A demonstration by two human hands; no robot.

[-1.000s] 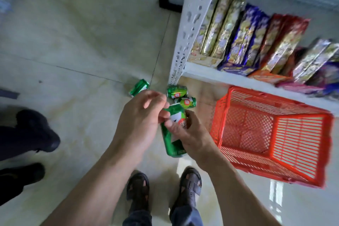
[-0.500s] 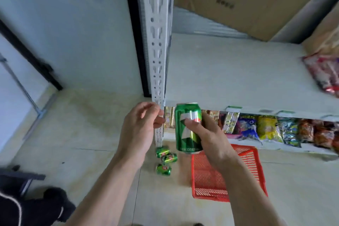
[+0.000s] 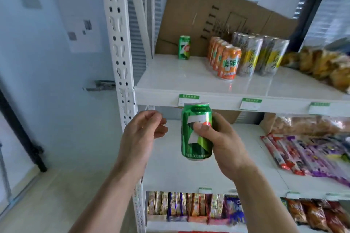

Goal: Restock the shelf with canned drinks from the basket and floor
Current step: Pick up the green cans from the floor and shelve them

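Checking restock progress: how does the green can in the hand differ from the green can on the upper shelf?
The held can is off the shelf, gripped by the right hand; the shelf can stands alone at the back left of the upper shelf. The held can tilts slightly; the shelf can stands upright. Both look like the same green design.

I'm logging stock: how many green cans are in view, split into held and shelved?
Held green can, in right hand: 1
Shelved green can, on upper shelf: 1
Total: 2
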